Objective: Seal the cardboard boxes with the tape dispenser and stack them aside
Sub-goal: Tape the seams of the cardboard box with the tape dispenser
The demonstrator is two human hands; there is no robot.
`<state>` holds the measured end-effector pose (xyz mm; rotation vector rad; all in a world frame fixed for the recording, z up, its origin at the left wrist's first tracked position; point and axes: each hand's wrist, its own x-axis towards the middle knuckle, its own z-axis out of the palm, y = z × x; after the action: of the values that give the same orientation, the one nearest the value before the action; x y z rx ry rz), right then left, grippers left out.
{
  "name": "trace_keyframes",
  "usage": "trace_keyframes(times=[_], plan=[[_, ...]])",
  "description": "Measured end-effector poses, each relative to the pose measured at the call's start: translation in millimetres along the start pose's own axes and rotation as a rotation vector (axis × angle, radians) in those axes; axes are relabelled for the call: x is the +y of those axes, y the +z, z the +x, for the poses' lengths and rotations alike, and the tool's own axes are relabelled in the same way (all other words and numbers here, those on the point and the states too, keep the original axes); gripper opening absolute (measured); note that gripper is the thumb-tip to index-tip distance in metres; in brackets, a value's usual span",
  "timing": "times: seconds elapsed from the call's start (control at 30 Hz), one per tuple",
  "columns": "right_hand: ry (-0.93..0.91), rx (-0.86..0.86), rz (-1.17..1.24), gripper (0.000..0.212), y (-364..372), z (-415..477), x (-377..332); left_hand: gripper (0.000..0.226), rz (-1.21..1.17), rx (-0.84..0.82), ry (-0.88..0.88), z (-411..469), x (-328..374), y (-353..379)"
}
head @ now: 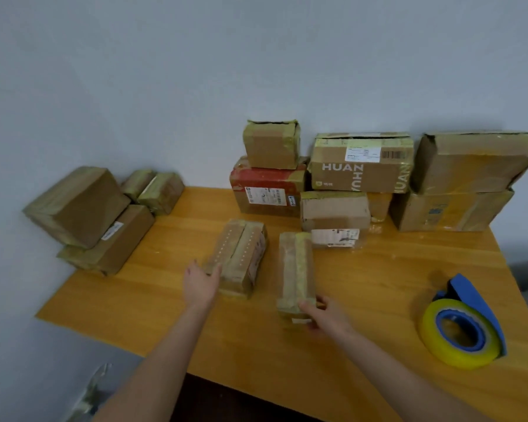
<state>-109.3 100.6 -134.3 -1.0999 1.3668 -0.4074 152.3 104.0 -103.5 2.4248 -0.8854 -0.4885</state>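
Two small taped cardboard boxes lie side by side in the middle of the wooden table point(171, 300). My left hand point(201, 281) touches the near left corner of the left box point(240, 257), fingers fairly straight. On the near end of the right box point(296, 269) my right hand point(323, 313) has thumb and fingers curled round the box end. The blue tape dispenser point(462, 327) with a yellow tape roll lies on the table at the right, apart from both hands.
A pile of sealed boxes point(89, 214) stands at the table's left rear corner. Several more boxes point(363, 169), some with loose top flaps, are stacked along the back wall from the centre to the right. The table's front edge is close to me.
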Motion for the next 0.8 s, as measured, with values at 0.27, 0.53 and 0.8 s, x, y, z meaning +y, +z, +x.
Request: trace_keyframes(times=[0.27,0.53,0.8], plan=[[0.056,0.064,0.259,0.050,59.5,18.7,-29.1,0.062,-0.529,-0.541,-0.264,53.4,-34.9,5.8],[0.012,0.062,0.228,0.053,84.0,32.7,-73.3,0.042,-0.925,-0.531,-0.304,88.1,-37.9,-39.9],[-0.075,-0.261,0.436,0.091,121.4,67.7,-127.8,0.031,-1.011,-0.348,-0.273,118.2,-43.6,-93.9]])
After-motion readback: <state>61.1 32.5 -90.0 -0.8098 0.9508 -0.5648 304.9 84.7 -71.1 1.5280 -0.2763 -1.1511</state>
